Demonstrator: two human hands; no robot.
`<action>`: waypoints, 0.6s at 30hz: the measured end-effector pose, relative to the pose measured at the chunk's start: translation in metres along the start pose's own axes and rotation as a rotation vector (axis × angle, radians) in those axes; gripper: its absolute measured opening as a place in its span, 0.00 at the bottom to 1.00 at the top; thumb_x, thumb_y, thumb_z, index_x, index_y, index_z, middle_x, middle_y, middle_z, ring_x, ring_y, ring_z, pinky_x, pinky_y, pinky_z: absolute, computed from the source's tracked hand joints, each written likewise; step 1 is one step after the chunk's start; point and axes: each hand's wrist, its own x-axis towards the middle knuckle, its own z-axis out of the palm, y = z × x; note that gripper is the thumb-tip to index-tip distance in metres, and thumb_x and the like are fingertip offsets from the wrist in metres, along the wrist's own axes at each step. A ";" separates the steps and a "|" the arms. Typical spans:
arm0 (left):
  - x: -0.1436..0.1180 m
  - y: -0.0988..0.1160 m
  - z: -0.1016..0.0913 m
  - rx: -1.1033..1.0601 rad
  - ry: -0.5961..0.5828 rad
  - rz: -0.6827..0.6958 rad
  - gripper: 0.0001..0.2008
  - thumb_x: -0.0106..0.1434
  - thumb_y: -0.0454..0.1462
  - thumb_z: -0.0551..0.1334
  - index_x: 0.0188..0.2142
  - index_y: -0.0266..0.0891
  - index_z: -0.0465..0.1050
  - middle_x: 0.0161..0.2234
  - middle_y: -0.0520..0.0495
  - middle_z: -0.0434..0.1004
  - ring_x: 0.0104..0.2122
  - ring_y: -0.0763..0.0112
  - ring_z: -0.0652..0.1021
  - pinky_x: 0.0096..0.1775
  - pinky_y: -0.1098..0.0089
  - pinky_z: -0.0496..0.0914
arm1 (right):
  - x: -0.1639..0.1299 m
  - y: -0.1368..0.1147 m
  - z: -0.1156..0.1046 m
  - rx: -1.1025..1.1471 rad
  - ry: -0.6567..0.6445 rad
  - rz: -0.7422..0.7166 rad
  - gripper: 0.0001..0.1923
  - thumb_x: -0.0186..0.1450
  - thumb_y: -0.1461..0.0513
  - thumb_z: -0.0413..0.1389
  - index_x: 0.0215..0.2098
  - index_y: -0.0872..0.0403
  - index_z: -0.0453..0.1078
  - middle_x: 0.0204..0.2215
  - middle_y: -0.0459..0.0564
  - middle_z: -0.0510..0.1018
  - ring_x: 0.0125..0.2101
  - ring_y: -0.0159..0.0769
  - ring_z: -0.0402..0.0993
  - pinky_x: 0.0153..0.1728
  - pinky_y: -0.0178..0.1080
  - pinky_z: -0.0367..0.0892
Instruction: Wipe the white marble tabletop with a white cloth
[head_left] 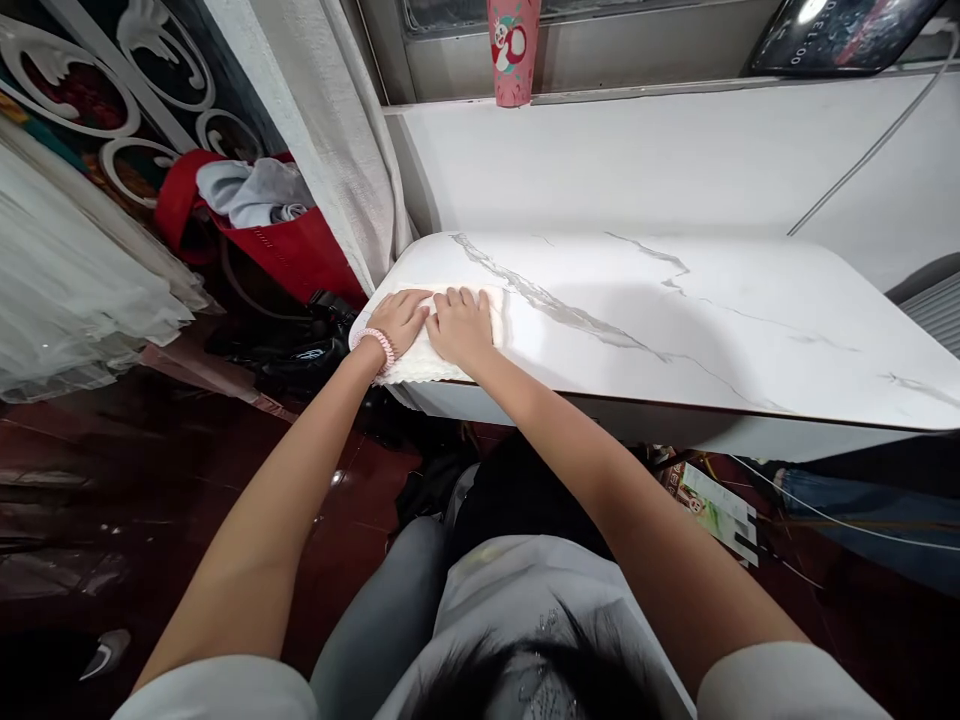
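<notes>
- A single head-worn camera looks forward and steeply down, the wearer's own hair and shirt filling the bottom centre of the frame.
- Both forearms run up from the lower corners to the left hand [397, 322] and right hand [461, 325], left of centre.
- The white marble tabletop [675, 320] crosses the middle at arm's length.
- A pink cup [513, 50] on the ledge marks the top edge; wide-angle bending curves the sides.

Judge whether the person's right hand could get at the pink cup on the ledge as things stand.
Probably not without leaning: the right hand lies flat on the white cloth at the table's near corner, and the pink cup stands beyond the bare tabletop.
</notes>
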 end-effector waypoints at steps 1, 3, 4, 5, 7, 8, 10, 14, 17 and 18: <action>0.000 0.004 0.001 0.006 0.007 -0.008 0.23 0.68 0.40 0.45 0.58 0.40 0.66 0.59 0.43 0.70 0.59 0.60 0.68 0.63 0.58 0.56 | -0.001 0.003 -0.003 0.003 -0.003 -0.006 0.21 0.73 0.60 0.41 0.57 0.60 0.66 0.59 0.60 0.69 0.61 0.51 0.58 0.65 0.57 0.44; 0.003 0.009 0.003 0.017 0.011 -0.016 0.23 0.68 0.40 0.45 0.58 0.40 0.67 0.58 0.43 0.71 0.58 0.59 0.69 0.62 0.57 0.58 | -0.002 0.009 -0.006 0.010 0.000 -0.006 0.20 0.73 0.60 0.41 0.56 0.58 0.67 0.57 0.58 0.71 0.60 0.49 0.60 0.64 0.56 0.45; 0.006 0.010 0.004 0.019 0.008 -0.013 0.23 0.68 0.40 0.46 0.58 0.40 0.67 0.58 0.42 0.71 0.58 0.58 0.69 0.61 0.57 0.59 | -0.001 0.011 -0.007 0.011 0.005 -0.001 0.20 0.73 0.60 0.41 0.56 0.58 0.67 0.56 0.58 0.72 0.59 0.49 0.61 0.63 0.56 0.46; 0.010 0.011 0.006 0.019 0.005 -0.007 0.23 0.67 0.40 0.46 0.58 0.39 0.67 0.58 0.42 0.71 0.58 0.58 0.69 0.61 0.57 0.59 | 0.001 0.014 -0.007 0.010 0.012 0.003 0.20 0.73 0.60 0.42 0.55 0.57 0.68 0.55 0.57 0.72 0.58 0.49 0.61 0.63 0.56 0.47; 0.021 0.011 0.009 0.013 0.005 0.005 0.23 0.67 0.39 0.47 0.58 0.39 0.67 0.58 0.42 0.71 0.57 0.58 0.70 0.61 0.57 0.60 | 0.008 0.020 -0.007 -0.001 0.024 0.013 0.19 0.73 0.60 0.42 0.55 0.57 0.68 0.54 0.57 0.73 0.57 0.49 0.62 0.62 0.55 0.48; 0.028 0.011 0.012 0.010 0.010 0.007 0.22 0.67 0.39 0.47 0.57 0.40 0.67 0.58 0.42 0.71 0.57 0.58 0.70 0.61 0.57 0.60 | 0.012 0.024 -0.006 -0.008 0.031 0.016 0.19 0.72 0.60 0.42 0.55 0.57 0.68 0.53 0.57 0.74 0.56 0.49 0.63 0.61 0.55 0.48; 0.044 0.011 0.017 0.007 0.022 0.011 0.22 0.67 0.39 0.48 0.57 0.40 0.68 0.58 0.43 0.71 0.57 0.58 0.70 0.60 0.57 0.60 | 0.023 0.034 -0.005 -0.019 0.047 0.016 0.19 0.72 0.60 0.43 0.54 0.57 0.68 0.53 0.58 0.74 0.56 0.50 0.63 0.61 0.55 0.49; 0.083 0.013 0.025 -0.003 0.011 0.022 0.21 0.67 0.39 0.48 0.56 0.38 0.68 0.57 0.42 0.72 0.57 0.59 0.70 0.60 0.58 0.60 | 0.053 0.060 0.001 -0.027 0.084 0.018 0.18 0.71 0.61 0.44 0.52 0.57 0.70 0.51 0.58 0.75 0.54 0.49 0.64 0.60 0.53 0.50; 0.114 0.013 0.030 -0.021 -0.010 0.013 0.21 0.67 0.39 0.49 0.56 0.39 0.68 0.58 0.43 0.72 0.58 0.61 0.69 0.61 0.60 0.59 | 0.080 0.080 0.005 -0.023 0.109 0.036 0.17 0.71 0.62 0.44 0.52 0.56 0.70 0.51 0.57 0.76 0.55 0.48 0.65 0.60 0.52 0.50; 0.125 0.013 0.031 -0.025 -0.015 0.009 0.21 0.67 0.39 0.49 0.56 0.39 0.68 0.58 0.43 0.72 0.59 0.61 0.69 0.62 0.60 0.59 | 0.089 0.087 0.007 -0.019 0.114 0.042 0.17 0.71 0.63 0.44 0.52 0.55 0.70 0.51 0.56 0.76 0.55 0.47 0.65 0.60 0.51 0.50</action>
